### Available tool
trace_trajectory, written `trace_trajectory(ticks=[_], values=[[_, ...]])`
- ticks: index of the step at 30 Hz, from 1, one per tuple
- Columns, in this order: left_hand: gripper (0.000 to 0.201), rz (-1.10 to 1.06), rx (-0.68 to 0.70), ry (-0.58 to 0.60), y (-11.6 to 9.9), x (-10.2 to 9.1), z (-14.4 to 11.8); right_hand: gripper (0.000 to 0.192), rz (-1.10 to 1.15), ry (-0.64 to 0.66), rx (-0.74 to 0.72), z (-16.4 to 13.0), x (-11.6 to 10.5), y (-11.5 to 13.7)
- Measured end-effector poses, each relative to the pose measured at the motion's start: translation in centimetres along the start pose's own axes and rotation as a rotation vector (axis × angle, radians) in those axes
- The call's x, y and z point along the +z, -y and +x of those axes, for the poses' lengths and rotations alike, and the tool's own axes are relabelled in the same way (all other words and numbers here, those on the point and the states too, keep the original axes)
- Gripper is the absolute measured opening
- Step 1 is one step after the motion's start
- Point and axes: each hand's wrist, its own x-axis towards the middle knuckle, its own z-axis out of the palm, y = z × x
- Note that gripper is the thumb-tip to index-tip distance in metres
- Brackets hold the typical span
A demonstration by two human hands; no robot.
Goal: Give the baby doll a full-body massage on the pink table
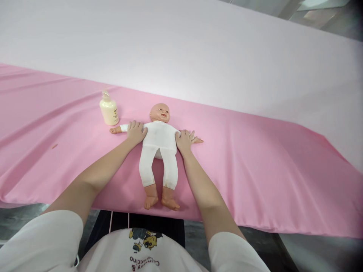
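A baby doll [159, 147] in a white one-piece lies face up on the pink sheet [255, 170], head away from me and feet near the front edge. My left hand [135, 132] lies flat over the doll's upper arm at the left, fingers spread. My right hand [184, 139] rests the same way over the doll's other upper arm, next to the torso. Neither hand grips anything. The doll's small hands stick out beyond my fingers.
A cream lotion bottle [109, 109] with a pump top stands just left of the doll's head. Behind the pink sheet runs a pale white cloth surface [198, 49]. The sheet's front edge hangs over dark floor near my body.
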Motion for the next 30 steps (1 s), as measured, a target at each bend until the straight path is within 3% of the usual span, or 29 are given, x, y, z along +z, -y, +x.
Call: trace_trajectory(ticks=[5, 16, 25, 30], values=[[0.043, 0.051, 0.018, -0.064, 0.8, -0.3, 0.1, 0.051, 0.0, 0.002, 0.034, 0.1, -0.3, -0.3], [0.043, 0.183, -0.038, -0.014, 1.7, -1.5, 0.8, 0.052, 0.154, -0.032, 0.215, 0.5, -0.7, -0.7], [0.036, -0.083, 0.083, 0.059, 2.0, -1.1, 1.2, 0.07, 0.225, -0.097, 0.243, 1.3, -0.6, -1.4], [0.028, -0.309, 0.183, -0.009, 1.4, -1.6, 1.3, 0.093, 0.386, -0.163, 0.246, 1.9, 0.1, -2.3]])
